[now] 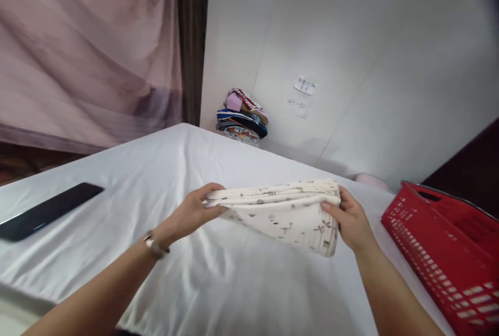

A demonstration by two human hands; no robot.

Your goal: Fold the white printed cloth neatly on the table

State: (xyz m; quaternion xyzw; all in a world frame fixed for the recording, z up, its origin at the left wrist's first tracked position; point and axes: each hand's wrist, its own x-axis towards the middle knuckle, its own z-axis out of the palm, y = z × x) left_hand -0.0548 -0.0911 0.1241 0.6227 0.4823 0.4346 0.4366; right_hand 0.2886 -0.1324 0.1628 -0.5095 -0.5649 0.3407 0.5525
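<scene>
A folded white cloth (288, 216) with small brown and grey printed figures is held in the air above a white sheet (163, 180). My left hand (195, 208) pinches its narrow left end between thumb and fingers. At the wider right end, my right hand (351, 216) grips the stacked layers, thumb in front and fingers behind. The cloth's lower edge slants down to the right, where several folded layers show. Whether it is a garment or a blanket I cannot tell.
Against the white wall stands a pile of folded clothes (241, 117). A red plastic basket (440, 242) is at the right, and a dark flat object (47, 211) lies at the left. Two paper notes (305, 85) are stuck to the wall; a pink curtain (89, 44) hangs at the left.
</scene>
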